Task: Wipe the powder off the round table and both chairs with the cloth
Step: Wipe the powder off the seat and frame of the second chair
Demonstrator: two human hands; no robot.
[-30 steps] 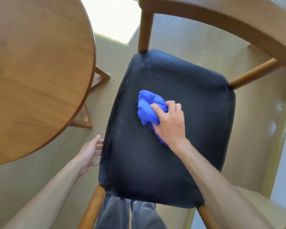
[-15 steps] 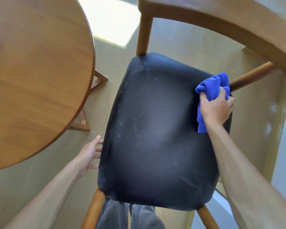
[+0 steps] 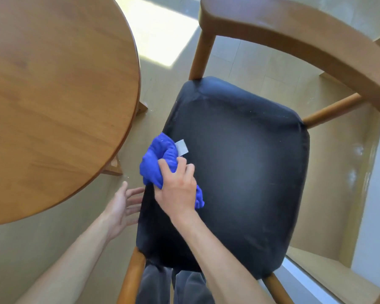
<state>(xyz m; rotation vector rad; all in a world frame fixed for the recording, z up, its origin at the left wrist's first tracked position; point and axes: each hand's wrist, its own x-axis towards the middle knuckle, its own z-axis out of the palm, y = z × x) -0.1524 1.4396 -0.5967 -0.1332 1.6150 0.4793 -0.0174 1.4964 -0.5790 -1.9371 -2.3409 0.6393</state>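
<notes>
A wooden chair with a black padded seat (image 3: pixel 246 172) stands below me, its curved backrest (image 3: pixel 305 34) at the far side. My right hand (image 3: pixel 178 189) grips a bunched blue cloth (image 3: pixel 156 165) with a white tag, pressed on the seat's left edge. Faint white specks of powder show near the seat's far edge. My left hand (image 3: pixel 123 207) is held open with fingers spread, just left of the seat's edge. The round wooden table (image 3: pixel 53 95) fills the left of the view.
Beige tiled floor (image 3: pixel 239 60) lies between table and chair, with a bright sunlit patch at the far side. The table's wooden foot (image 3: pixel 113 167) sticks out under its rim. My grey trouser legs (image 3: pixel 173 286) are at the chair's near edge. A wall base runs along the right.
My right hand swept the cloth from mid-seat to the seat's right edge, then back across to the left edge. The left hand stayed beside the seat.
</notes>
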